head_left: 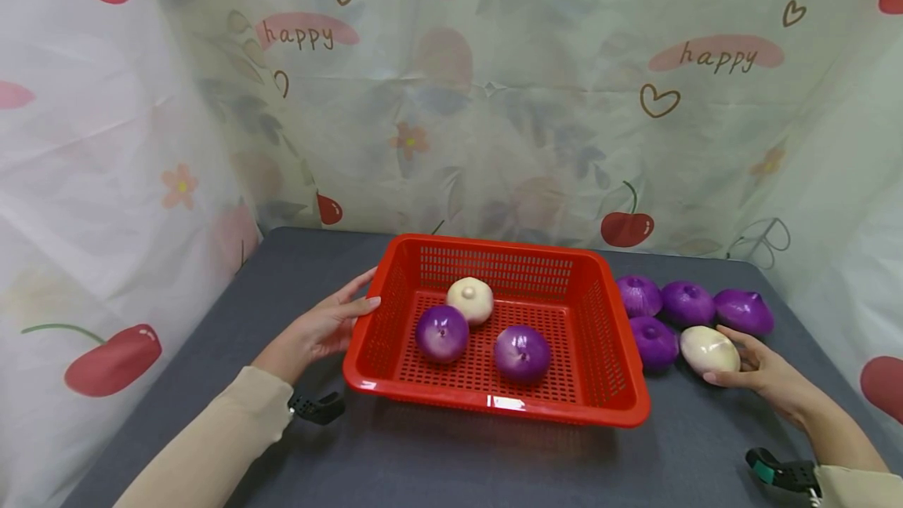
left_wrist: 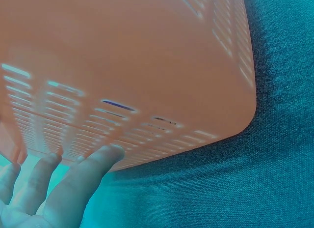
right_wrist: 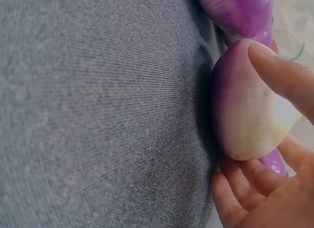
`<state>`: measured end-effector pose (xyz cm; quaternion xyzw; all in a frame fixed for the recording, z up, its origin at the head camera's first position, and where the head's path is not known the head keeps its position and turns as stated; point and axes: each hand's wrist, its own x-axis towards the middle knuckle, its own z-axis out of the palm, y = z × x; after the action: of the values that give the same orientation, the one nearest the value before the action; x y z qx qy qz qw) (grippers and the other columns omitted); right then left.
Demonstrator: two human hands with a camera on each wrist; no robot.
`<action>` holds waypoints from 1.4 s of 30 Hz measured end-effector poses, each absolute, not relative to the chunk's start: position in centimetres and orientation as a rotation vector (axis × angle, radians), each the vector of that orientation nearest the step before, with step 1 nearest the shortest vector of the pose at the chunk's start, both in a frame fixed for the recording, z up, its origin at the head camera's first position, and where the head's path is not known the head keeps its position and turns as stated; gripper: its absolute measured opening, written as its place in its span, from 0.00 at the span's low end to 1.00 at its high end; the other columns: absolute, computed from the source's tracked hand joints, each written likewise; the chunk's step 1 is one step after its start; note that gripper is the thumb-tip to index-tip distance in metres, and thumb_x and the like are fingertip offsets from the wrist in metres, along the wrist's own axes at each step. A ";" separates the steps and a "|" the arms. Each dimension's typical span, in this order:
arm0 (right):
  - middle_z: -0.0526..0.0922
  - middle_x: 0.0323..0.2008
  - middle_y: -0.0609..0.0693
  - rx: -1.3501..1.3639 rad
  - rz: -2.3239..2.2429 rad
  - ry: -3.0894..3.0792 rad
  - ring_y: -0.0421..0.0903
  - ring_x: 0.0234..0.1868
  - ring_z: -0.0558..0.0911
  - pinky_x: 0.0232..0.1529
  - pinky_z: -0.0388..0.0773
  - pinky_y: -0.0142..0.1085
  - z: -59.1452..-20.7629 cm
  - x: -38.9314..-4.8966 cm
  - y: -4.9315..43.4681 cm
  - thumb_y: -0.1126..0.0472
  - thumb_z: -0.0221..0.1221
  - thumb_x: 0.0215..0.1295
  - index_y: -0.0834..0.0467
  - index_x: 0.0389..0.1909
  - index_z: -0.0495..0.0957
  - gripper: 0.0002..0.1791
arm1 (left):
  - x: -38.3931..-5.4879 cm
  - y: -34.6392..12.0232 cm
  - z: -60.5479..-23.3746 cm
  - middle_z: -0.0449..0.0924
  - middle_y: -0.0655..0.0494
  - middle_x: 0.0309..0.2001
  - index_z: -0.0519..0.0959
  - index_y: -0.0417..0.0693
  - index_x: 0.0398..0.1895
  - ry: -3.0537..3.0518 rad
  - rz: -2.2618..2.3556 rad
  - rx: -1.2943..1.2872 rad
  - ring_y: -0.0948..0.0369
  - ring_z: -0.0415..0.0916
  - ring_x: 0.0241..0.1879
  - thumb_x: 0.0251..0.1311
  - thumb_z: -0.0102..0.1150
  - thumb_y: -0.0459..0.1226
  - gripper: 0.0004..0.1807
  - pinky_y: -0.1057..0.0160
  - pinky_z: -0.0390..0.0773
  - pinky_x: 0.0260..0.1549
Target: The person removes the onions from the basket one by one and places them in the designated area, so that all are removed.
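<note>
A red perforated plastic basket (head_left: 494,409) stands on the dark table, holding two purple onions (head_left: 522,354) and a pale one (head_left: 469,301) with a stem nub. At its left rim is my left hand (head_left: 326,329). In the left wrist view, extended fingers (left_wrist: 81,186) touch the slotted outer wall (left_wrist: 147,56). Right of the basket, my right hand (head_left: 765,371) holds a white onion (head_left: 709,351) between thumb and fingers. The right wrist view shows this onion (right_wrist: 245,102) has a purple side, down by the cloth.
Several purple onions (head_left: 687,304) sit together right of the basket, around the held one. Grey cloth (head_left: 437,465) covers the table. A printed curtain (head_left: 494,139) encloses its back and sides, with a thin loop of cord (head_left: 765,241) at the back right.
</note>
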<state>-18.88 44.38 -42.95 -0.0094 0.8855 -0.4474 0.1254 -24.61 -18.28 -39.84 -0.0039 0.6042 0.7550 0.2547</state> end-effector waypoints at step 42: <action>0.52 0.74 0.63 -0.166 -1.319 2.766 0.27 0.58 0.71 0.57 0.71 0.27 -30.9 -22.2 39.3 0.52 0.51 0.73 0.46 0.78 0.38 0.41 | -24.6 -18.4 -39.8 0.62 0.41 0.70 0.49 0.72 0.76 1.646 2.038 -0.010 0.49 0.81 0.52 0.67 0.57 0.41 0.40 0.45 0.80 0.48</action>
<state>-22.21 39.34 -30.95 -0.0541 0.9007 -0.4296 0.0365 -24.62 -18.36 -39.76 -0.0036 0.6071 0.7516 0.2577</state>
